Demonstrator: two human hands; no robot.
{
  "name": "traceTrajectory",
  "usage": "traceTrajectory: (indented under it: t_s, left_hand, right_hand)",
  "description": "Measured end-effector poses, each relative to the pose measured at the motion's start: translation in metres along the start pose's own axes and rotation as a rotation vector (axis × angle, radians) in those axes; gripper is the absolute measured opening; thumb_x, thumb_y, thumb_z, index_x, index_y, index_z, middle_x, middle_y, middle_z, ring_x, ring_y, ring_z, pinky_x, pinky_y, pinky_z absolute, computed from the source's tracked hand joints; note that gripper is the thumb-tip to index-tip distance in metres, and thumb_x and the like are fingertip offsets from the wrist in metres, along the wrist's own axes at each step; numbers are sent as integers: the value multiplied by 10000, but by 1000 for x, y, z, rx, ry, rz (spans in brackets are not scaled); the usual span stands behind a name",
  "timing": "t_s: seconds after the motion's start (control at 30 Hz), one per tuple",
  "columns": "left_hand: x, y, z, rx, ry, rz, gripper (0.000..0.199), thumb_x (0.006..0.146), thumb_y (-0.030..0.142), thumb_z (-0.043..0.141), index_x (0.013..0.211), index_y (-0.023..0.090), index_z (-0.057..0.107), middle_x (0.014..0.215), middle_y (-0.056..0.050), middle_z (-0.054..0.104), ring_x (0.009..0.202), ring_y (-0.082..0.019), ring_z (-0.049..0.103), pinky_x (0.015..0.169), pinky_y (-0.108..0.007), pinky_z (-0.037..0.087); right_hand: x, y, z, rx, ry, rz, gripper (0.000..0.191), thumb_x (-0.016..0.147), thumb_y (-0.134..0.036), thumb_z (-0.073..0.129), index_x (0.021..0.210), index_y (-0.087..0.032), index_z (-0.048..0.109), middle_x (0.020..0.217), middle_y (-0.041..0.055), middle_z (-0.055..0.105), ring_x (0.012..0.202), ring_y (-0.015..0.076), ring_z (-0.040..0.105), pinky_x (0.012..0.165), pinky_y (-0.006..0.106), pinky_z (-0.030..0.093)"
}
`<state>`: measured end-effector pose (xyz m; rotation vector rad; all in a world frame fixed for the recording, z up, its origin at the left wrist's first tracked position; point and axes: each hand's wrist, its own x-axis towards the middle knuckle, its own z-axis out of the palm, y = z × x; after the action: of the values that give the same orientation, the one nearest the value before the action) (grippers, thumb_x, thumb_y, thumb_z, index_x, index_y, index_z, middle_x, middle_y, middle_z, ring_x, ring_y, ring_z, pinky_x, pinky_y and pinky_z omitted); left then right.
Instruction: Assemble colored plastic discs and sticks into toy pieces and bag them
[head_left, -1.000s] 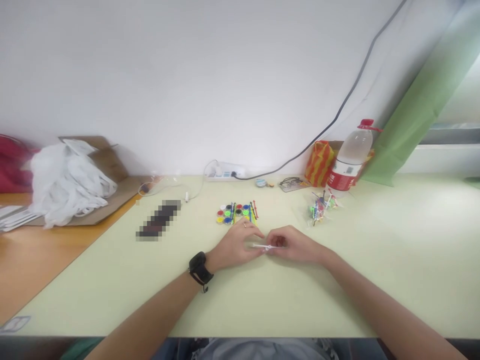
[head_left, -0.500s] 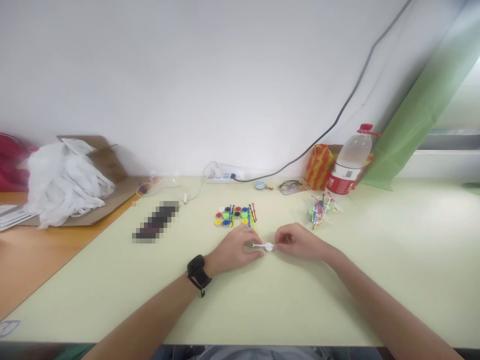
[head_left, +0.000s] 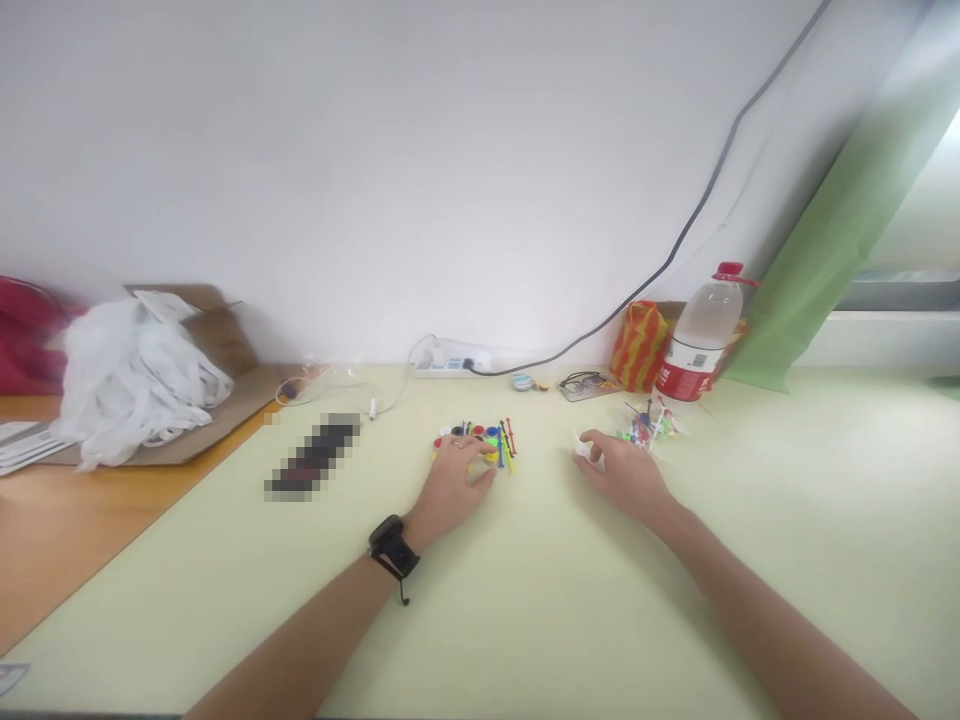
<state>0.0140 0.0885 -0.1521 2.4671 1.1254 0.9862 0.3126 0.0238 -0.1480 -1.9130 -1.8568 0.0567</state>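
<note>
My right hand (head_left: 622, 472) pinches a small white plastic piece (head_left: 581, 447) between thumb and fingertips. Only part of the piece shows, so I cannot tell whether it is a disc, an arrow or both. My left hand (head_left: 454, 483), with a ring and a black wristwatch, reaches over the rows of coloured plastic discs (head_left: 478, 430). Its fingers are spread and nothing shows in them; the fingers cover several discs. Coloured arrow-shaped sticks (head_left: 511, 437) stand in a row just right of those fingertips. Beyond my right hand lies a pile of mixed coloured pieces (head_left: 651, 425).
A large water bottle (head_left: 694, 345) stands at the back right by a red-and-yellow bag (head_left: 637, 345). A power strip (head_left: 450, 360) lies along the wall. White plastic bags (head_left: 139, 375) rest on cardboard at the left; a pixelated dark object (head_left: 319, 455) lies nearer.
My hands have parted. The right has moved away and to the right with the white piece; the left has let go of it and moved left over the discs.
</note>
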Motion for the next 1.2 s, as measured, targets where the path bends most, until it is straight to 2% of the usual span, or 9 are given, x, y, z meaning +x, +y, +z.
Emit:
traceTrajectory:
  t_s: [0.1, 0.2, 0.3, 0.4, 0.57, 0.8, 0.97, 1.07, 1.2]
  left_hand:
    - [-1, 1, 1, 15, -30, 36, 252, 882, 212, 676, 1115, 269, 754, 1172, -48, 728, 1125, -296, 569, 1014, -526, 454]
    - [0, 4, 0, 46, -19, 50, 178, 878, 212, 674, 1020, 260, 769, 1115, -42, 754, 1064, -290, 584, 967, -507, 470]
    - [0, 7, -1, 88, 18, 37, 89, 879, 214, 669, 901, 244, 750, 986, -41, 769, 1015, -288, 594, 949, -504, 464]
    - [0, 9, -2, 91, 26, 48, 92, 879, 216, 667, 933, 247, 734, 975, -41, 760, 1039, -291, 594, 972, -507, 459]
    - [-1, 9, -1, 89, -1, 51, 183, 884, 224, 668, 1053, 240, 737, 1067, -55, 753, 1091, -300, 591, 981, -503, 473]
    - [-1, 8, -1, 41, 13, 10, 107, 875, 196, 680, 962, 241, 722, 980, -31, 756, 1026, -273, 619, 958, -467, 496]
    - [-2, 13, -2, -43, 42, 55, 74, 906, 245, 686, 975, 243, 713, 1010, -29, 757, 1008, -245, 649, 954, -429, 501]
    - [-5, 20, -1, -132, -12, 104, 79, 917, 263, 693, 989, 242, 714, 1004, -26, 747, 984, -220, 664, 922, -384, 509]
    - [-8, 28, -2, -194, -153, 148, 102, 898, 240, 715, 999, 239, 725, 981, -23, 741, 934, -202, 660, 860, -343, 510]
  right_hand:
    - [-3, -7, 2, 30, 50, -74, 235, 947, -366, 578, 1108, -215, 660, 978, 73, 734, 848, 249, 689, 677, 330, 448]
    - [-10, -25, 6, 198, -18, -252, 207, 962, -334, 579, 1103, -209, 665, 1019, 85, 715, 898, 244, 684, 777, 365, 511]
    - [-18, -49, 13, 320, -103, -440, 293, 968, -274, 588, 1249, -221, 650, 1209, 117, 677, 1111, 262, 642, 959, 399, 519]
    - [-25, -68, 18, 283, -150, -539, 380, 988, -299, 597, 1362, -241, 619, 1418, 140, 569, 1312, 298, 517, 1105, 460, 451]
    - [-26, -73, 19, 216, -175, -555, 417, 1036, -350, 529, 1441, -259, 573, 1564, 145, 444, 1412, 327, 405, 1167, 540, 386]
    - [-24, -69, 21, 255, -217, -548, 443, 1035, -357, 532, 1463, -244, 545, 1477, 123, 547, 1358, 309, 451, 1160, 503, 399]
    - [-23, -69, 20, 282, -212, -550, 435, 1025, -345, 555, 1444, -229, 539, 1436, 132, 568, 1316, 306, 480, 1139, 500, 416]
    - [-23, -68, 20, 307, -207, -548, 387, 1015, -328, 573, 1388, -227, 559, 1391, 129, 589, 1281, 302, 501, 1114, 497, 439]
    - [-24, -66, 22, 327, -183, -534, 350, 1000, -298, 594, 1341, -222, 576, 1365, 128, 593, 1288, 292, 499, 1105, 477, 453]
